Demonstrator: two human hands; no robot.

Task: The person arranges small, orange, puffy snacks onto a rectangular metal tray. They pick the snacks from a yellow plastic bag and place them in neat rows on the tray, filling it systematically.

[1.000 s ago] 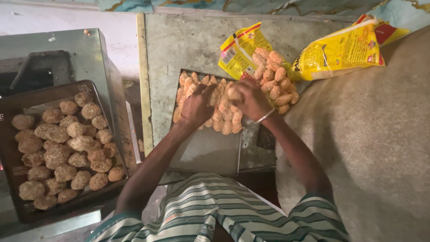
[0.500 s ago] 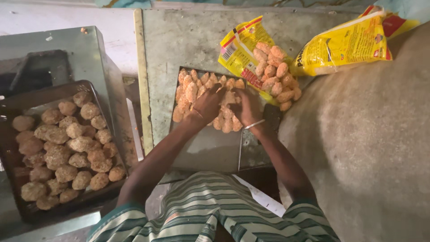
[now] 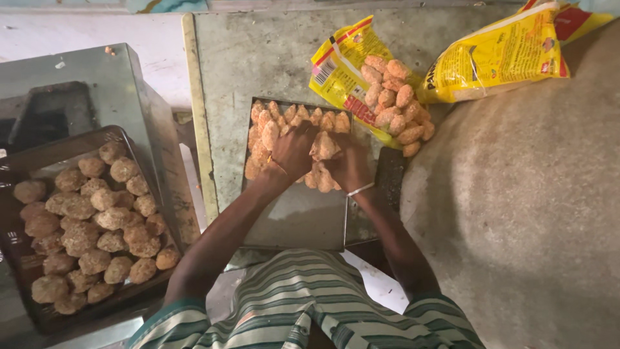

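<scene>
Head view: orange breaded pieces are pinched by the left hand and right hand over the flat steel tray, packed in rows to save space.

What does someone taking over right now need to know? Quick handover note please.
Left hand: resting on the breaded pieces in the metal tray, grip closed around nothing I can make out.
Right hand: fingers curled around one breaded piece, held over the tray.
Done: the far half of the tray is packed with pieces in rows; near half bare.
Left: a loose pile of pieces still lies on the flattened yellow packet beyond the tray. A second yellow bag lies to the right.
Dark tray of round browner pieces sits apart, far left.
</scene>
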